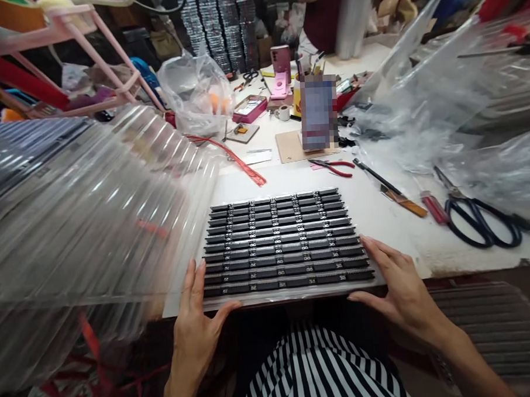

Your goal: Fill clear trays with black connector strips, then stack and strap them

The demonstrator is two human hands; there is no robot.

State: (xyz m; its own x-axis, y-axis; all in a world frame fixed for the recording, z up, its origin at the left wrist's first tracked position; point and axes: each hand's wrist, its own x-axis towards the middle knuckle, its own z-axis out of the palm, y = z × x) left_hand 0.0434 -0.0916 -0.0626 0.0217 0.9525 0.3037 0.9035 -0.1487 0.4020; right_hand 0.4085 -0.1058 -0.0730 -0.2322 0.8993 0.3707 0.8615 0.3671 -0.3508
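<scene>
A transparent plastic tray [291,293] lies on the white tabletop at its front edge. Across it run several rows of slim black parts [284,244] with fine teeth, like small connectors; their exact kind is too small to tell. My left hand [195,313] holds the tray's left side, fingers along the edge and thumb at the front corner. On the opposite side, my right hand [396,283] grips the right edge the same way, thumb by the front corner. The tray sits flat between both hands.
Ribbed transparent plastic trays [94,217] are piled at left. Behind lie red-handled pliers [334,167], red ribbon [241,161] and a phone-like screen [318,114]. Large scissors [476,212] and a cutter [391,187] lie right, near plastic bags [420,121]. Another person [323,20] stands across the table.
</scene>
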